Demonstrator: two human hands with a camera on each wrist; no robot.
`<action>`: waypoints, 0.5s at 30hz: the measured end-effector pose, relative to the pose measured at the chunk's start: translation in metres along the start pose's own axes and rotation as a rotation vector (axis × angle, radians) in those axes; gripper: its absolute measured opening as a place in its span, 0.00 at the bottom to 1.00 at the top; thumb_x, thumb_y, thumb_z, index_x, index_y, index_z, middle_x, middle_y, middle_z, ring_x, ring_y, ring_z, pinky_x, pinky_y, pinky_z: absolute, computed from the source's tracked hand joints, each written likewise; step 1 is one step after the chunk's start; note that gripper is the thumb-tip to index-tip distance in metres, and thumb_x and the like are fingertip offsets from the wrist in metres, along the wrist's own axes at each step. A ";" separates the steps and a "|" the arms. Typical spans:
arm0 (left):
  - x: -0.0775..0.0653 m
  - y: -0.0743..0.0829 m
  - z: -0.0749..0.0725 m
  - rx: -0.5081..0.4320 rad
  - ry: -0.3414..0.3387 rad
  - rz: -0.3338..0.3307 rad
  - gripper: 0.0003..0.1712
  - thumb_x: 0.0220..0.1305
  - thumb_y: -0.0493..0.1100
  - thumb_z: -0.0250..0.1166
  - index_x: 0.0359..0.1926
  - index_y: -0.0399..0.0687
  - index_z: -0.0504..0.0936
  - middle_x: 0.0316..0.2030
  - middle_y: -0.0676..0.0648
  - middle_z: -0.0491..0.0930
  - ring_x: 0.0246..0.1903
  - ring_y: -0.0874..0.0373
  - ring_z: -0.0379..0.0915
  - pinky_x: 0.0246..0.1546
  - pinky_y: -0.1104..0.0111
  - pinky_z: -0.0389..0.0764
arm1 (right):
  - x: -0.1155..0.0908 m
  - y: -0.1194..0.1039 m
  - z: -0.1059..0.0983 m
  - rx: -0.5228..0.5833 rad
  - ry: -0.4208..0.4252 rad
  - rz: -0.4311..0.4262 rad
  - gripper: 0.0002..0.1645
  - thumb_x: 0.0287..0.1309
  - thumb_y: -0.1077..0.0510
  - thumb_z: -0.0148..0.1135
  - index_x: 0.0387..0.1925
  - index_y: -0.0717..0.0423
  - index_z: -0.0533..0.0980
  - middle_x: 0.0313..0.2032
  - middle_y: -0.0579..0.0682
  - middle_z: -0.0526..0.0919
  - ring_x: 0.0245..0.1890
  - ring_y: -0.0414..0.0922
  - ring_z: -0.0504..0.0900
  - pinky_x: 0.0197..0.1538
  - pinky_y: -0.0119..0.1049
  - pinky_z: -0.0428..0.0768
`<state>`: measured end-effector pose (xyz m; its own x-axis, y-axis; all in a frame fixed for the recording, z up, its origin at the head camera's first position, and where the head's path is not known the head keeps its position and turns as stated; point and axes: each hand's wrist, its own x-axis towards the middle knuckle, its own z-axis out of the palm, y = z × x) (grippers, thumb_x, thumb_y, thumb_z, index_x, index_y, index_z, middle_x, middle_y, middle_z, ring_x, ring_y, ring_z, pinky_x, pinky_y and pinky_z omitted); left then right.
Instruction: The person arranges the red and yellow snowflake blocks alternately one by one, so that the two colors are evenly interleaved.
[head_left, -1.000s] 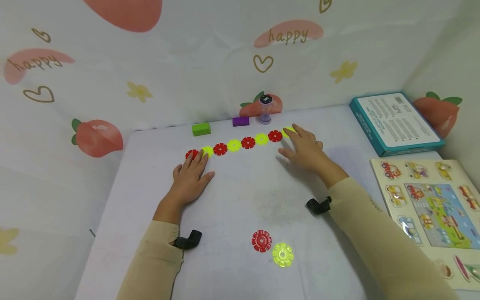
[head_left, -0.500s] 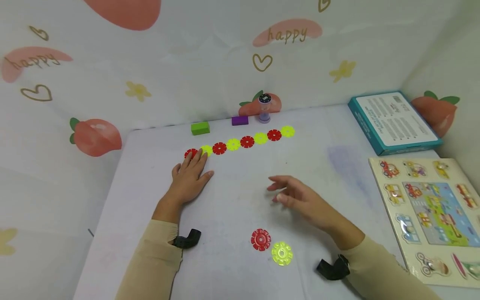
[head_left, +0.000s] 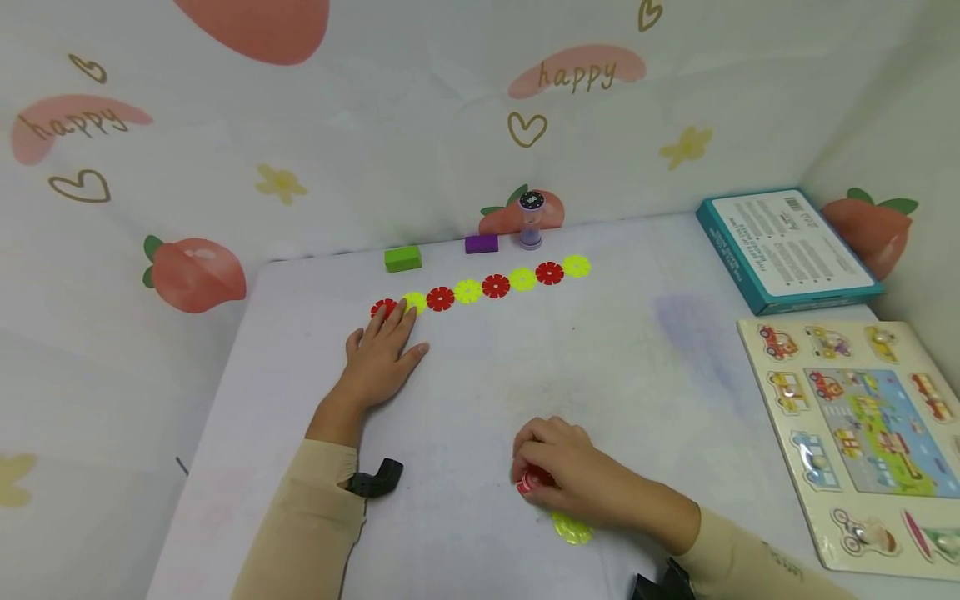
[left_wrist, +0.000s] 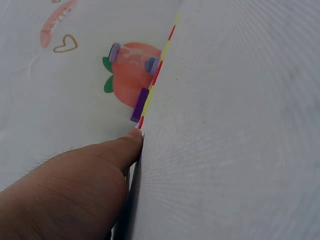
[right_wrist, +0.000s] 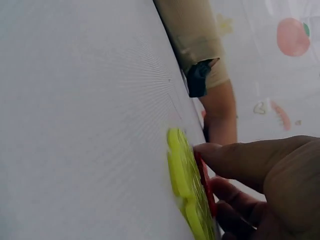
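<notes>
My left hand (head_left: 381,358) lies flat on the table, its fingertips resting on the red and yellow snowflake discs at the left end of a row. Alternating red and yellow, the row runs up to a yellow disc (head_left: 577,266) at its right end. Near the front, my right hand (head_left: 566,467) pinches a red snowflake disc (head_left: 527,482) between thumb and fingers; most of that disc is hidden by the hand. A loose yellow snowflake disc (head_left: 572,528) lies partly under the same hand. In the right wrist view, the yellow disc (right_wrist: 186,175) overlaps the red one (right_wrist: 205,182).
Behind the row stand a green block (head_left: 402,258), a purple block (head_left: 482,243) and a small sand timer (head_left: 531,220). At the right lie a teal-edged box (head_left: 795,250) and a wooden vehicle puzzle board (head_left: 780,467). A printed cloth hangs at the back.
My right hand has left the row's right end, come down toward the front and taken hold of the loose red snowflake disc. The left hand has stayed in place.
</notes>
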<state>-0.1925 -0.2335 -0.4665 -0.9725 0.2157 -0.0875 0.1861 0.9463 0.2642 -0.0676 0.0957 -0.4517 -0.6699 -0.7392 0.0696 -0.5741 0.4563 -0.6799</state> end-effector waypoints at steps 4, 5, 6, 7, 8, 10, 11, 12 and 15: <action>0.000 0.001 0.000 0.000 -0.002 -0.003 0.44 0.66 0.68 0.47 0.76 0.58 0.46 0.75 0.52 0.39 0.72 0.49 0.27 0.62 0.40 0.36 | 0.000 -0.001 -0.005 -0.047 -0.004 0.083 0.22 0.50 0.48 0.73 0.46 0.42 0.75 0.45 0.34 0.69 0.46 0.36 0.64 0.47 0.36 0.69; 0.000 0.001 0.001 -0.001 -0.001 -0.001 0.44 0.66 0.68 0.47 0.76 0.58 0.46 0.75 0.52 0.39 0.72 0.49 0.27 0.62 0.40 0.36 | -0.001 -0.001 -0.007 -0.059 -0.002 0.106 0.24 0.48 0.47 0.74 0.47 0.42 0.75 0.45 0.35 0.69 0.46 0.36 0.64 0.46 0.34 0.70; 0.001 0.001 0.001 -0.001 0.001 0.000 0.44 0.66 0.68 0.47 0.76 0.59 0.46 0.75 0.53 0.39 0.72 0.49 0.27 0.62 0.40 0.36 | -0.003 0.000 -0.009 -0.066 -0.002 0.129 0.25 0.47 0.47 0.75 0.46 0.43 0.75 0.44 0.35 0.69 0.45 0.37 0.64 0.45 0.33 0.71; 0.001 0.001 0.001 -0.001 0.001 0.004 0.44 0.66 0.68 0.47 0.76 0.59 0.46 0.75 0.53 0.39 0.72 0.49 0.27 0.62 0.40 0.36 | -0.004 0.000 -0.012 -0.069 -0.003 0.146 0.25 0.45 0.47 0.76 0.45 0.43 0.75 0.43 0.36 0.69 0.44 0.37 0.63 0.44 0.33 0.71; 0.001 0.001 0.002 0.000 0.003 0.003 0.44 0.66 0.68 0.47 0.76 0.59 0.46 0.75 0.53 0.38 0.72 0.50 0.27 0.62 0.41 0.37 | -0.004 0.002 -0.014 -0.067 -0.010 0.162 0.24 0.45 0.47 0.76 0.44 0.43 0.74 0.42 0.35 0.69 0.43 0.37 0.64 0.43 0.32 0.71; 0.001 0.001 0.001 -0.003 0.004 0.006 0.43 0.66 0.68 0.47 0.76 0.59 0.46 0.75 0.53 0.39 0.72 0.49 0.27 0.62 0.40 0.37 | -0.004 0.004 -0.018 -0.024 -0.030 0.191 0.21 0.47 0.50 0.75 0.41 0.42 0.73 0.40 0.35 0.70 0.41 0.37 0.66 0.41 0.32 0.73; 0.001 0.001 0.001 -0.003 0.004 0.004 0.43 0.66 0.68 0.47 0.76 0.59 0.46 0.75 0.53 0.39 0.72 0.49 0.27 0.62 0.40 0.37 | -0.003 0.005 -0.021 0.006 -0.040 0.205 0.19 0.49 0.51 0.74 0.40 0.41 0.72 0.38 0.34 0.71 0.40 0.37 0.68 0.40 0.32 0.73; 0.000 0.001 0.000 -0.004 0.004 0.003 0.43 0.66 0.68 0.47 0.76 0.58 0.46 0.75 0.52 0.39 0.72 0.49 0.27 0.62 0.40 0.36 | -0.002 0.007 -0.024 0.039 -0.049 0.221 0.18 0.51 0.52 0.72 0.41 0.40 0.72 0.37 0.33 0.72 0.39 0.36 0.69 0.40 0.32 0.74; -0.001 0.001 0.000 -0.001 0.008 -0.001 0.43 0.66 0.68 0.47 0.76 0.58 0.47 0.75 0.52 0.39 0.72 0.48 0.27 0.62 0.40 0.36 | 0.007 0.015 -0.041 0.145 -0.028 0.279 0.18 0.56 0.55 0.68 0.44 0.41 0.70 0.32 0.35 0.77 0.33 0.37 0.75 0.37 0.34 0.77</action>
<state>-0.1917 -0.2331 -0.4664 -0.9737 0.2132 -0.0804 0.1853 0.9462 0.2653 -0.1002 0.1172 -0.4312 -0.7780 -0.6093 -0.1531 -0.2951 0.5695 -0.7672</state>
